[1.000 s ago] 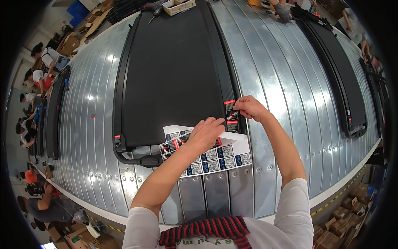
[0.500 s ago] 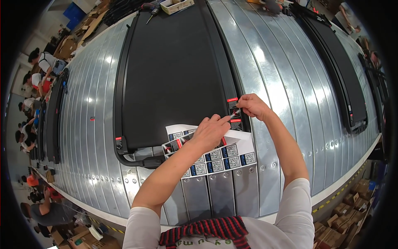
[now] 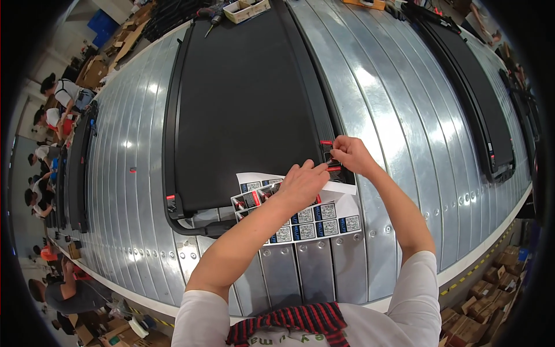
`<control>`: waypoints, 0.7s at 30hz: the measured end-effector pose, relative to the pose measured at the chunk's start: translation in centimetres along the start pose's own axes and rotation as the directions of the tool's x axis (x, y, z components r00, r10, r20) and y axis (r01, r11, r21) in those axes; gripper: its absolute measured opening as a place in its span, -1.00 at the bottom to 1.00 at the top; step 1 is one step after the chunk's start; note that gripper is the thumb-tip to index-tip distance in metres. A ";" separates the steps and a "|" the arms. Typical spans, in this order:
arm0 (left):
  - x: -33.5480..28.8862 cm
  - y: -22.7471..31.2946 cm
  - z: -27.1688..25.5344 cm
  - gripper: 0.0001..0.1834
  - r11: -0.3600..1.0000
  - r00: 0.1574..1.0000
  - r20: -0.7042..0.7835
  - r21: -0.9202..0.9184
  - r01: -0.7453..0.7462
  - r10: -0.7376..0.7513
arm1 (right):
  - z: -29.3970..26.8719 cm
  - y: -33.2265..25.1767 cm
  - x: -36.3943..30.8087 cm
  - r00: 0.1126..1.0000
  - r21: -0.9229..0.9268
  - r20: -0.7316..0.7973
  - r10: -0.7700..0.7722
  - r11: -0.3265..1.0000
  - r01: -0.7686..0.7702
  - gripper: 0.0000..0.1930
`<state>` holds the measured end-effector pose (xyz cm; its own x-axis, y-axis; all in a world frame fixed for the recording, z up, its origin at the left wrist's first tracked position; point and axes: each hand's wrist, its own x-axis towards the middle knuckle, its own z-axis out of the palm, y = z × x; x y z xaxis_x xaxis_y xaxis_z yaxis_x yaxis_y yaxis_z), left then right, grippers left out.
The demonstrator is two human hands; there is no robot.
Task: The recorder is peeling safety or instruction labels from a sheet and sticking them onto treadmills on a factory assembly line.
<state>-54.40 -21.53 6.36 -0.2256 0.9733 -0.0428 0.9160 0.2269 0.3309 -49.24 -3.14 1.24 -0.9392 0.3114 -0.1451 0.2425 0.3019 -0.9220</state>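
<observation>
A black treadmill deck (image 3: 248, 104) lies flat before me, its ribbed side rail (image 3: 315, 92) running along the right. Near that rail's near end, my right hand (image 3: 351, 155) pinches at a small red-and-black warning sticker (image 3: 326, 148). My left hand (image 3: 305, 184) reaches beside it, fingertips close to the right thumb and fingers, over a sheet of red-and-black stickers (image 3: 250, 200) that it appears to grip. Below lies a larger white sheet of square-code labels (image 3: 326, 227), partly over the deck's near edge. The left palm and the sticker's far side are hidden.
A drill (image 3: 214, 17) and a parts box (image 3: 245, 10) rest on the deck's far end. The slatted metal table (image 3: 130, 115) extends both ways, with another treadmill deck (image 3: 483, 104) at right. People stand along the left; cardboard boxes (image 3: 468, 324) sit lower right.
The view has shifted slightly, so the deck and sheets appear lower and to the right. My left fingertips have come closer to my right hand at the sticker.
</observation>
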 end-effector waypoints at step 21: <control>0.1 -0.1 -0.1 -0.83 1.000 1.000 0.017 -0.022 -0.016 0.016 | 0.5 -1.0 0.3 0.976 -0.207 -0.216 0.038 0.975 -0.084 -0.82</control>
<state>-54.52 -21.50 6.41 -0.2047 0.9773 -0.0536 0.9120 0.2104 0.3520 -49.93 -3.79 1.96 -0.8544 0.5102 -0.0986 0.3654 0.4551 -0.8120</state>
